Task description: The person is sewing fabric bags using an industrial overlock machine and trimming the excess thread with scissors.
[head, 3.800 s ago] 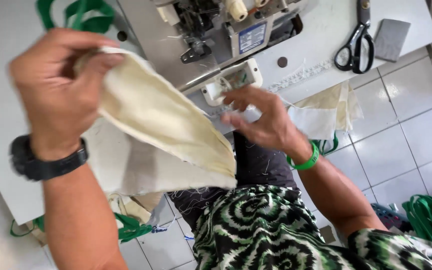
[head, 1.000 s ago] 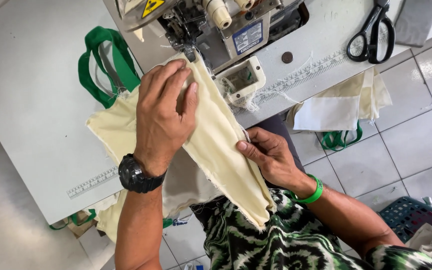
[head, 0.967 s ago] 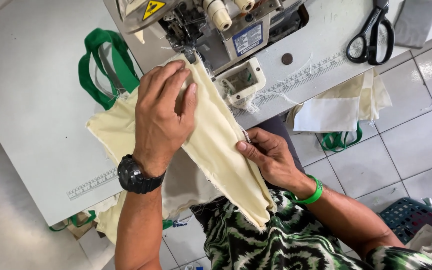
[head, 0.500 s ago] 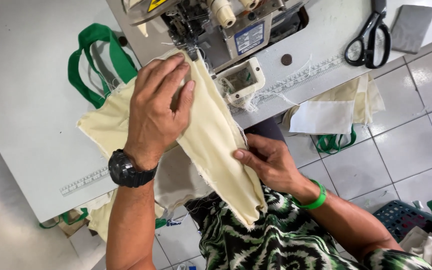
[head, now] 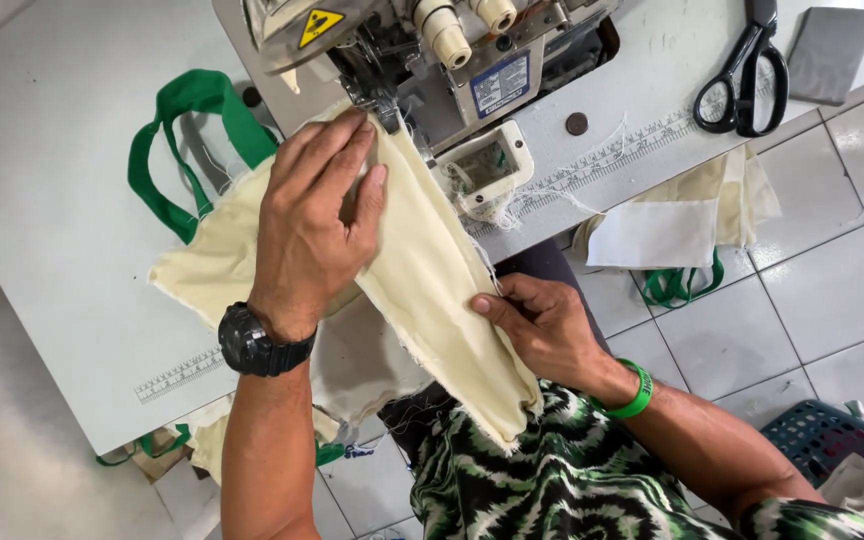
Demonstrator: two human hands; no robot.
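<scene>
A cream cloth bag piece [head: 432, 270] with green handles [head: 187, 130] lies across a white sewing table [head: 42, 200], its top end under the foot of a grey sewing machine [head: 422, 50]. My left hand [head: 317, 215], a black watch on its wrist, presses flat on the cloth just before the needle. My right hand [head: 542, 325], with a green wristband, pinches the cloth's right edge lower down, over my lap.
Black scissors [head: 747, 70] and a grey cloth patch [head: 832, 50] lie at the table's right end. More cream pieces and green straps [head: 692, 215] hang below the table edge. A blue crate [head: 817, 435] stands on the tiled floor at right.
The cloth has been laid down from mid-air onto the table and fed up to the machine's foot. My left hand slid forward with it; my right hand holds the edge.
</scene>
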